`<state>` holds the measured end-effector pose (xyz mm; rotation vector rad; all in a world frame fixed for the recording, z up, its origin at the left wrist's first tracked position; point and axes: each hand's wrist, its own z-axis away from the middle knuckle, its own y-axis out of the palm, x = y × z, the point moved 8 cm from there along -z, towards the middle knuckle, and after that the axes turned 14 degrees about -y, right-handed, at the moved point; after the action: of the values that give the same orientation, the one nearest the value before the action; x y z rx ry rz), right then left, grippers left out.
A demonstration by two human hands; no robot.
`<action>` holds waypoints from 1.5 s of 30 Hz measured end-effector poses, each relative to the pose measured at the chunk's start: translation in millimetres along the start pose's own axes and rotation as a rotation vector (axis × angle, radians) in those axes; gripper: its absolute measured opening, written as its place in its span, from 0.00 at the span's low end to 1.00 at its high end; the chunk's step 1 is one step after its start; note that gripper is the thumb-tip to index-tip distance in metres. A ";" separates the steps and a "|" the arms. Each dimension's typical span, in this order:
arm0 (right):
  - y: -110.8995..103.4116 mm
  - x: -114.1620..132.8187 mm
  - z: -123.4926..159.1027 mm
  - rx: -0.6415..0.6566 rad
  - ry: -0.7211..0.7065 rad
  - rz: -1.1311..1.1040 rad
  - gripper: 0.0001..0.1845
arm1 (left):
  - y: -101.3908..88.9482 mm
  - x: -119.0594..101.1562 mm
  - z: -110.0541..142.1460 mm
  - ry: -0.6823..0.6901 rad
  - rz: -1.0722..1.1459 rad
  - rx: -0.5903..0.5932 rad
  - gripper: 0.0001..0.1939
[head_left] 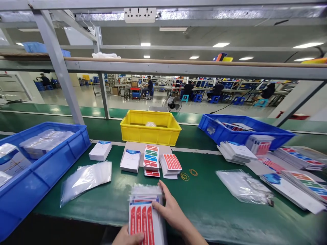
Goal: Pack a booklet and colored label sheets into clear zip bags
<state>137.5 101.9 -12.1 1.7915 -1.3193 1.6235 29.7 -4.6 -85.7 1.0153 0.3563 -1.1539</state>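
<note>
Gripping thick stack of clear-plastic-bagged white rectangular cards (pixel 146 212) at six o'clock, top one showing four red vertical strips (pixel 138 221); bare left hand (pixel 129 236) clasps lower-left edge, bare right hand (pixel 171 209) upper-right.

A single view is taken from the wearer's head, faced forward and tipped down. The bench (pixel 199 211) is seen from above at a slant across the lower half. The left hand (pixel 129 236) and the right hand (pixel 170 208) are caught close up at bottom centre. Across the top, a shelf bar (pixel 178 69) is shown nearby; below it, people (pixel 217 89) are seen small and far off.
</note>
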 end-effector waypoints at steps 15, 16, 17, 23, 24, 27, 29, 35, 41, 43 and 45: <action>1.1 6.9 -20.6 -0.305 -0.308 -0.098 0.35 | 1.0 -126.2 11.5 0.644 -0.244 -0.339 0.27; 3.3 10.6 -21.3 -0.294 -0.321 -0.108 0.37 | 6.1 -127.2 12.6 0.634 -0.263 -0.305 0.30; 5.0 14.6 -21.8 -0.282 -0.334 -0.114 0.39 | 10.7 -128.5 14.2 0.629 -0.283 -0.282 0.34; 3.7 20.3 -23.6 -0.269 -0.319 -0.100 0.42 | 13.8 -131.0 14.7 0.591 -0.277 -0.296 0.43; 4.7 20.4 -24.2 -0.253 -0.318 -0.102 0.43 | 13.6 -130.1 12.5 0.570 -0.269 -0.288 0.43; 4.9 22.7 -25.0 -0.243 -0.330 -0.123 0.43 | 11.7 -132.4 12.0 0.557 -0.285 -0.343 0.38; 3.5 24.4 -25.4 -0.252 -0.334 -0.143 0.43 | 10.8 -137.3 16.4 0.580 -0.317 -0.424 0.33; 2.2 22.8 -29.6 -0.224 -0.332 -0.230 0.42 | 16.2 -141.5 16.9 0.559 -0.346 -0.435 0.27; -2.6 25.5 -28.6 -0.204 -0.309 -0.163 0.42 | 13.0 -139.3 5.2 0.539 -0.283 -0.368 0.24; -3.4 28.1 -26.9 -0.178 -0.306 -0.131 0.42 | 14.7 -140.2 4.8 0.532 -0.280 -0.364 0.23; -6.4 26.6 -26.7 -0.167 -0.287 -0.128 0.42 | 16.9 -142.9 7.4 0.529 -0.294 -0.386 0.20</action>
<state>125.0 116.0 21.1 2.0127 -1.3817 1.1848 -15.9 73.7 26.3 0.9291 1.1361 -1.0044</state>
